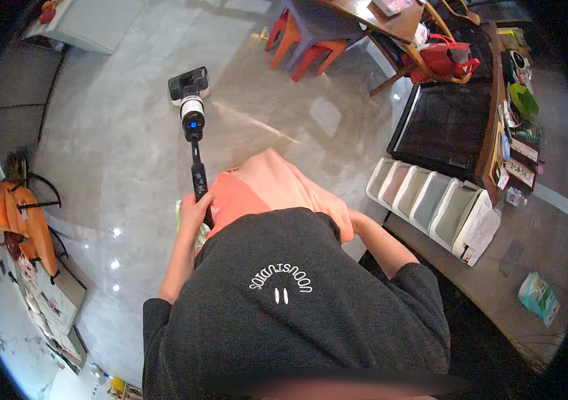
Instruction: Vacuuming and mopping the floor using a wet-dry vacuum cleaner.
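My left hand (197,212) is closed around the black handle of a cordless stick vacuum or floor washer (193,107), which has a blue light on its body. Its broad dark head lies on the grey floor, ahead and to the left of me. Something light green and white shows beside my left wrist, partly hidden. My right hand is hidden by the coral-pink cloth (274,187) at my waist; only the wrist and forearm show, so what it holds cannot be seen. A black T-shirt covers my torso.
Red, orange and purple plastic stools (309,40) stand ahead beside a wooden table (389,22). A red bag (439,60) hangs on a wooden chair. At right are a dark cabinet (444,122) and a white tiered bin unit (421,202). An orange garment (26,215) hangs at left.
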`<state>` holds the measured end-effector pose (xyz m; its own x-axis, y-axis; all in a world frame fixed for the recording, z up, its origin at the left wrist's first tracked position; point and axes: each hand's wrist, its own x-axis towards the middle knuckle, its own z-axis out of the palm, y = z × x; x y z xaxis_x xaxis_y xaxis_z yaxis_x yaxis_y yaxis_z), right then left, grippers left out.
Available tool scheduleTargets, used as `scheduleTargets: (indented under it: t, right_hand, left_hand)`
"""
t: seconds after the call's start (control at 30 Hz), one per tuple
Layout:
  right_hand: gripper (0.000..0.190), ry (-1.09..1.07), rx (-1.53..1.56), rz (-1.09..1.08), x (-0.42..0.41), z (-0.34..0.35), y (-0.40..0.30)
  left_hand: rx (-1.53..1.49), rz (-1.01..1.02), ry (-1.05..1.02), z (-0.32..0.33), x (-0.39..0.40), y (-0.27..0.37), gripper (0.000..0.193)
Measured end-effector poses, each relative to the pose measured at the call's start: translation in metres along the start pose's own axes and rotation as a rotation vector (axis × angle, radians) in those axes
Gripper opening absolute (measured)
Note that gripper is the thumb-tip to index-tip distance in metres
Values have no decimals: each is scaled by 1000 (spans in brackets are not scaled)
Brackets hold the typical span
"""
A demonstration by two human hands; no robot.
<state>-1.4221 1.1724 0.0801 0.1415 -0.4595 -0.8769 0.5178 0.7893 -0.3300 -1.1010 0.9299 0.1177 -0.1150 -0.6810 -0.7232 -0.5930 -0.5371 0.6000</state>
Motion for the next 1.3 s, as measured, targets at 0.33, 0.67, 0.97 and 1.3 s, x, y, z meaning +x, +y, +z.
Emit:
scheduleTargets:
  t: [0.33,0.67,0.97,1.3]
  right_hand:
    - [39,230,236,-300,4,29,-56]
    - [42,281,12,-454,-85,46,-101]
    - [44,445,-1094,-161,5,-4,3]
    - [49,39,-619,-709,55,122,-111]
  left_hand:
    - [68,5,-17,3,-8,22,28]
    - [64,-70,-30,1,-2,26,26]
    - [56,46,-54,1,18,24,29]
    - [11,180,-94,32,79,52,42]
